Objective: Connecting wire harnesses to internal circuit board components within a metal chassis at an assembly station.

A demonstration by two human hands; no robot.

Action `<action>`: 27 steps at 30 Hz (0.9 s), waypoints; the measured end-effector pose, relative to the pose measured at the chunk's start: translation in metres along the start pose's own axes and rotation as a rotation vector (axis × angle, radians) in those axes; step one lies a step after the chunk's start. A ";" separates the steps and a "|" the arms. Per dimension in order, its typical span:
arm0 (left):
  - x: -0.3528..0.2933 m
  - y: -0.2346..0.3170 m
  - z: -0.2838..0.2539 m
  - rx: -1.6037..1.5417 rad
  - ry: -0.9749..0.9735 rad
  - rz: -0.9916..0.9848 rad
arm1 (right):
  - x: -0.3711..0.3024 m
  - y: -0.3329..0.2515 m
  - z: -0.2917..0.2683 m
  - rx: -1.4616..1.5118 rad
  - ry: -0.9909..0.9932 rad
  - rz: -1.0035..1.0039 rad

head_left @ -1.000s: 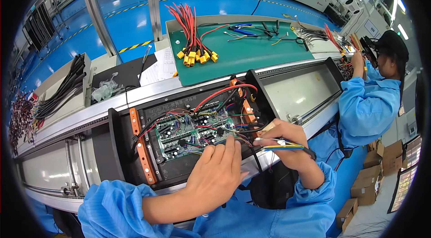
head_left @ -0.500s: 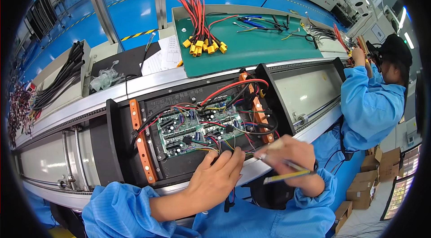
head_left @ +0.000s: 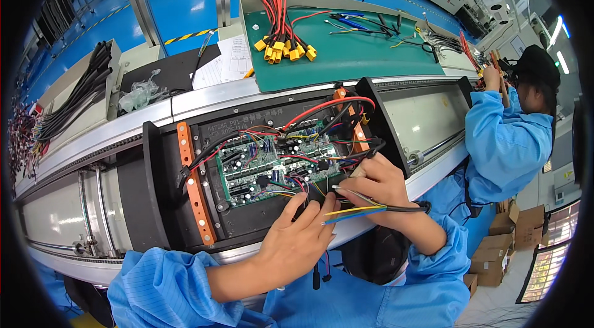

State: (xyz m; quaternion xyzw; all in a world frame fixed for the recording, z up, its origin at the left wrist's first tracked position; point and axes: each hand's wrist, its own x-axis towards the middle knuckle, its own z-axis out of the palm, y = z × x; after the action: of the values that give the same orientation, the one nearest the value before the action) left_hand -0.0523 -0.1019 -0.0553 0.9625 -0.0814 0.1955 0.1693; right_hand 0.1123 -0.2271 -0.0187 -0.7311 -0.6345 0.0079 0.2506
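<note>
My left hand (head_left: pixel 296 232) is closed over thin wires at the front edge of a green circuit board (head_left: pixel 232 191); its fingertips hide part of them. Below that hand dangles a lead with a small black connector (head_left: pixel 316 280). My right hand (head_left: pixel 387 189) pinches a multi-wire cable (head_left: pixel 402 208) in black sleeving. One light wire tip pokes out from the fingers, while yellow and blue strands point left beneath them. The board, crowded with capacitors and coloured wires, lies in a black fixture (head_left: pixel 167 189) between two orange bars (head_left: pixel 197 195).
Beyond the rail, a green mat (head_left: pixel 346 71) carries red leads with yellow plugs (head_left: pixel 281 50) and blue-handled pliers (head_left: pixel 349 20). Black sleeved cables (head_left: pixel 83 96) fill a tray at left. A co-worker in blue (head_left: pixel 510 133) works at right, near cardboard boxes (head_left: pixel 495 257).
My right hand has moved up and left toward the board, bringing the cable's light wire tip close to my left fingers. The left hand stays nearly in place.
</note>
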 end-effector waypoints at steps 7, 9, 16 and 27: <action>0.000 -0.002 0.002 0.010 0.046 -0.001 | 0.000 -0.006 -0.005 0.063 0.019 -0.089; 0.002 -0.002 0.000 0.013 0.031 0.001 | 0.006 0.001 0.000 0.030 0.070 -0.214; 0.001 -0.001 0.005 0.051 0.063 -0.007 | 0.030 0.016 -0.006 -0.151 -0.002 -0.369; 0.002 -0.002 0.006 0.041 0.060 -0.017 | 0.027 0.002 -0.013 -0.050 0.127 -0.326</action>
State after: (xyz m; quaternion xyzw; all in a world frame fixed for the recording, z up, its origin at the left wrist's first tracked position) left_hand -0.0476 -0.1029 -0.0601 0.9601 -0.0639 0.2246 0.1538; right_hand 0.1242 -0.2067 0.0002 -0.6234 -0.7276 -0.0949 0.2699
